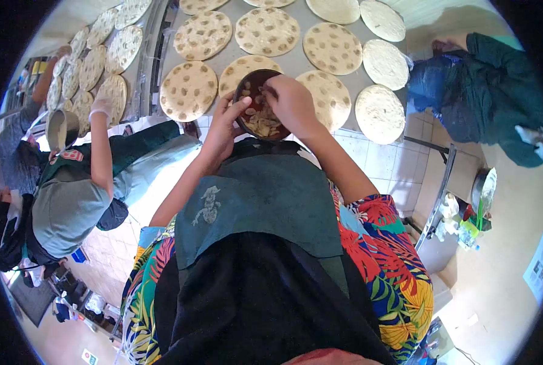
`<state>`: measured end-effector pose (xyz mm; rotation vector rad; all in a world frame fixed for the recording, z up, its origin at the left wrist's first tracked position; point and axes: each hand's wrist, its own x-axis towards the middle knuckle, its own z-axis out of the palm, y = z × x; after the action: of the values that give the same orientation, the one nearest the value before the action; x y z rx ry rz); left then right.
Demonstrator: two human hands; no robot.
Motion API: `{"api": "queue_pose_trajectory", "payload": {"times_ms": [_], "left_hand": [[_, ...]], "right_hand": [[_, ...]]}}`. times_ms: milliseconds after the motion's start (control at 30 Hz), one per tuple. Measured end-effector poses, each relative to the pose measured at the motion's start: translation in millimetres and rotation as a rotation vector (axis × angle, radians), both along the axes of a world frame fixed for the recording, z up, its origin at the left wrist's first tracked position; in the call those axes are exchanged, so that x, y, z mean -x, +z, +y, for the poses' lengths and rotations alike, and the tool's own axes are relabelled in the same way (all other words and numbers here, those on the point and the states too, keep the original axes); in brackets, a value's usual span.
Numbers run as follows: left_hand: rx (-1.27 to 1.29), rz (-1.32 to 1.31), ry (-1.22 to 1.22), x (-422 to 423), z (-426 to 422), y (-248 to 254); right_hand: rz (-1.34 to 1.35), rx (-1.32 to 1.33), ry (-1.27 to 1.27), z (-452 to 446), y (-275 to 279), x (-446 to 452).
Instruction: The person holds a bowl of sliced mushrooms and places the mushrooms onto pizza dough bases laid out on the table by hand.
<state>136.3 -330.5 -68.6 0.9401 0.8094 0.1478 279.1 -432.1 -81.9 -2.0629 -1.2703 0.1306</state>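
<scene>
My left hand (224, 125) grips the rim of a dark bowl (241, 85), thumb over the edge. Inside it, pale thin slices (262, 123) lie mostly toward the near side, with a reddish-brown inner wall showing. My right hand (291, 104) reaches into the bowl from the right with its fingers bent and drawn together; what they pinch, if anything, is hidden. Just beyond the bowl is a dough round (235, 72) partly covered by it. Spotted rounds lie at its left (189, 91) and right (327, 100).
More rounds cover the metal table (350, 61); those on the right, such as a plain round (380, 114), lack brown spots. At left, a co-worker's gloved hand (100, 108) is over another table of rounds, near a metal pot (62, 129). Another person's dark clothing (496, 103) shows at right.
</scene>
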Motion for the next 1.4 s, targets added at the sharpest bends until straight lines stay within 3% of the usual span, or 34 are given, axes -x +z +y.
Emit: {"api": "queue_pose_trajectory", "payload": {"times_ms": [33, 100, 133, 233, 333, 433, 500, 700, 833, 1000, 1067, 1133, 1200, 1300, 1367, 1400], "left_hand": [[0.000, 0.004, -0.005, 0.4, 0.0, -0.1], [-0.004, 0.017, 0.007, 0.3, 0.3, 5.6], [-0.010, 0.027, 0.022, 1.6, 0.1, 8.0], [-0.007, 0.017, 0.031, 3.3, 5.4, -1.9], [-0.015, 0.042, 0.040, 5.6, 4.9, 2.3], [-0.014, -0.006, 0.045, 5.9, 5.8, -2.3], [-0.003, -0.011, 0.021, 6.0, 6.8, -2.7], [-0.017, 0.024, 0.038, 8.6, 7.9, -4.7], [0.005, 0.021, 0.055, 13.2, 9.2, 0.9], [0.005, -0.017, 0.072, 17.6, 11.4, 3.3], [0.004, -0.053, 0.087, 18.5, 13.4, -8.2], [0.025, -0.077, 0.070, 19.2, 14.8, -12.6], [0.019, -0.071, 0.061, 19.4, 13.5, -6.5], [0.006, -0.069, 0.044, 17.1, 10.6, -3.1], [-0.001, -0.072, 0.038, 15.6, 10.0, -0.8], [-0.001, -0.068, 0.033, 14.7, 9.5, 1.0]], "right_hand": [[0.003, 0.003, -0.001, -3.2, 1.9, -4.9], [0.553, -0.141, -0.101, -20.0, 2.9, -23.6], [0.688, -0.206, -0.126, -32.7, -0.7, -38.2], [0.737, -0.083, -0.367, -79.2, -21.9, -85.2], [0.541, 0.231, -0.533, -129.5, -77.6, -120.5], [0.455, 0.371, -0.476, -157.7, -119.8, -126.5], [0.140, 0.460, -0.467, -159.6, -125.0, -119.0], [0.017, 0.744, -0.565, -136.9, -128.8, -106.7], [-0.003, 0.769, -0.558, -131.5, -146.3, -109.4], [0.120, 0.518, -0.553, -121.6, -120.3, -102.6], [0.155, 0.449, -0.566, -102.6, -85.0, -93.8], [0.350, 0.090, -0.456, -79.2, -41.4, -78.3], [0.397, -0.070, -0.269, -55.3, -5.1, -60.7], [0.307, -0.020, -0.050, -28.7, 47.1, -28.5], [-0.083, 0.112, 0.282, -16.8, 57.7, -12.4], [-0.087, 0.108, 0.282, -12.9, 55.8, -7.9]]}}
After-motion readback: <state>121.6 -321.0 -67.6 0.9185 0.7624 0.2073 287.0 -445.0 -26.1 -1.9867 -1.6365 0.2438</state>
